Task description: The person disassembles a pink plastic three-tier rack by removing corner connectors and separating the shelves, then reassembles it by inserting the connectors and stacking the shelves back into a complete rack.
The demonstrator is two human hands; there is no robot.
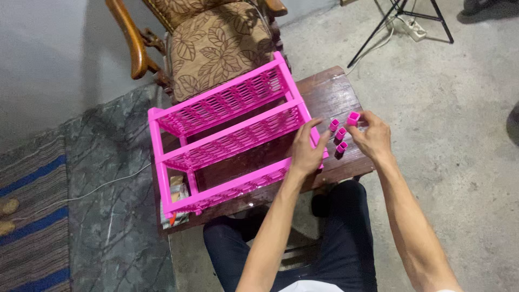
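Beside one pink rack (227,132), the right hand (373,138) pinches one pink cap (353,118); the left hand (307,151), fingers spread, seemingly touches one of three more caps (340,139).

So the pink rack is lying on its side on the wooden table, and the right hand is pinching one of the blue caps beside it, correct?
Not quite: the head view shows the caps are pink, not blue. The pink rack does lie on its side on the wooden table, and the right hand pinches one cap beside it.
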